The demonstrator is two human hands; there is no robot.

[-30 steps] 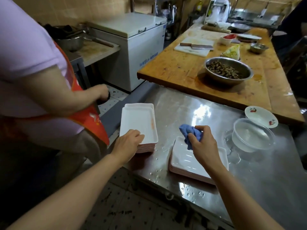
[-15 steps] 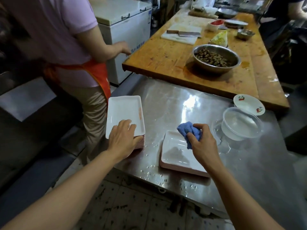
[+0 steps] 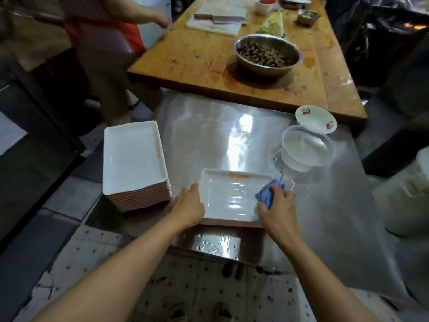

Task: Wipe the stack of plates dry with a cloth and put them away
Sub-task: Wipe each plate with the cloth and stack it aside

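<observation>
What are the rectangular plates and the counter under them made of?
Rectangular plates: glossy white top, pinkish underside, thin stacked edges; probably melamine, possibly glazed ceramic. Counter: stainless steel by its look, brushed, mirroring the light, with beaded water drops.

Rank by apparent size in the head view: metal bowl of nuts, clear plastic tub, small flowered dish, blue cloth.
1. Round metal bowl of nuts, largest, though farthest away.
2. Clear plastic tub.
3. Small white flowered dish.
4. Blue cloth, smallest showing; the right hand covers part, so its true extent is unsure.
</observation>
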